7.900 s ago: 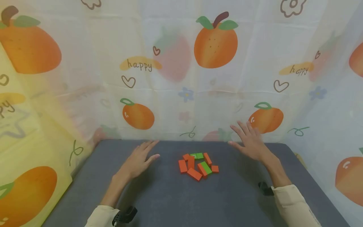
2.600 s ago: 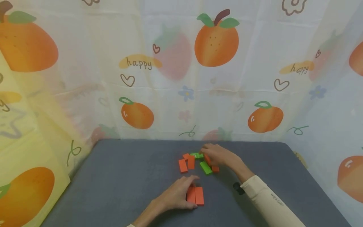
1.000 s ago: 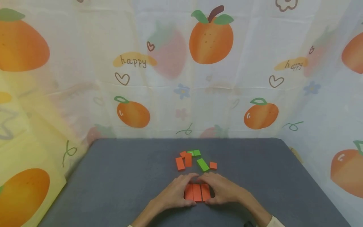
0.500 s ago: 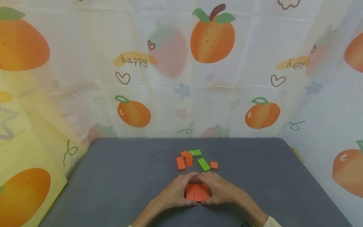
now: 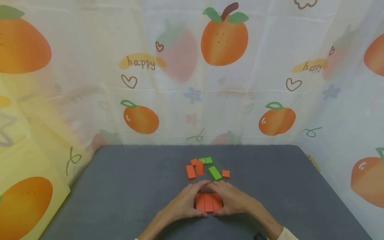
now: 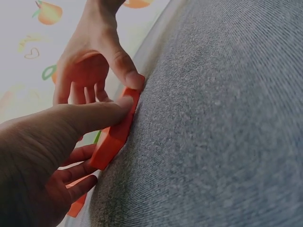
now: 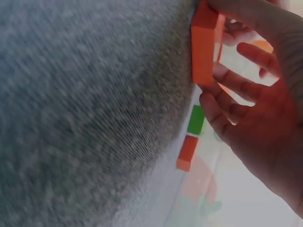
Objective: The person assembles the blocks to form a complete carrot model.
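Observation:
Three orange blocks lie side by side in a tight row on the dark grey table, near its front. From the left, my left hand grips the row, thumb at the near edge and fingers curled round the far side. My right hand mirrors it on the right end, and the fingertips of both hands nearly meet behind the row. The left wrist view shows both thumbs on the near side of the orange row. In the right wrist view the end block sits between thumb and fingers.
Beyond the hands lie loose blocks: a long green block, a small orange block, two longer orange blocks, another small orange one and green pieces. A fruit-print cloth hangs behind the table.
Both hands came down from spread apart. Orange blocks left the cluster and now stand in a row; the right hand brought the third. The gap beside it closed as the hands squeezed.

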Demonstrator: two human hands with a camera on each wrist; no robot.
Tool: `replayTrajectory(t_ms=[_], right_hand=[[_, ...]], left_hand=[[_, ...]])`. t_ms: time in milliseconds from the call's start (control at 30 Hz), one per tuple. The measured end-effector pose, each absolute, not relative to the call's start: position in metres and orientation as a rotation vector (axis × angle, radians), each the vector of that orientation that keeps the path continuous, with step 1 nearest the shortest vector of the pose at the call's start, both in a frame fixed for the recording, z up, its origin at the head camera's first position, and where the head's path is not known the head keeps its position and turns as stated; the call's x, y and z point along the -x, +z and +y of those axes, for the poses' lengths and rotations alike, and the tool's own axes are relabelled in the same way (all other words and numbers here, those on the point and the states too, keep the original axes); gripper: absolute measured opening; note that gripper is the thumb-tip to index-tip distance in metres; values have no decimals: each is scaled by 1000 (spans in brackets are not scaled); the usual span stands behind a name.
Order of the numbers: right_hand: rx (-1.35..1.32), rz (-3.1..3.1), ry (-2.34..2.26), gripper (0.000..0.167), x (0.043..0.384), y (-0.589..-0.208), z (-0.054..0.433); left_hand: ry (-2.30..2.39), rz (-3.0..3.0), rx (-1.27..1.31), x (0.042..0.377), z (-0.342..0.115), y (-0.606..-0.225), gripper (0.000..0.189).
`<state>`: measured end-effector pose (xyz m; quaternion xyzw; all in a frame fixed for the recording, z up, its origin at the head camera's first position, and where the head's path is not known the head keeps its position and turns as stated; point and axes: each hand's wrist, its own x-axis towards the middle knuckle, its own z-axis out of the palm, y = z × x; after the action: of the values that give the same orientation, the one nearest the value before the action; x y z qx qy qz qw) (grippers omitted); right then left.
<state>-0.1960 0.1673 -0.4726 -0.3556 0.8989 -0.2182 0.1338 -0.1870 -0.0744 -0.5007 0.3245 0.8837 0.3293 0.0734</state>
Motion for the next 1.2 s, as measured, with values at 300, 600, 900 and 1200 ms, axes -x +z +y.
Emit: replayTrajectory(t_ms=[300,600,900,1200], right_hand=[[1060,2619,-594,83,195,-473,165],[1052,2634,-587,84,194,-472,165],[1040,2633,-584,85,193,-470,163],[1042,2622,-616,85,194,-472,164]], left_hand=[[992,2659,-982,187,-74,-501,101],[968,2676,-988,187,-71,-501,96],[955,2679,-984,187,-70,-500,97],[971,2652,-978,188,-70,-499,100]])
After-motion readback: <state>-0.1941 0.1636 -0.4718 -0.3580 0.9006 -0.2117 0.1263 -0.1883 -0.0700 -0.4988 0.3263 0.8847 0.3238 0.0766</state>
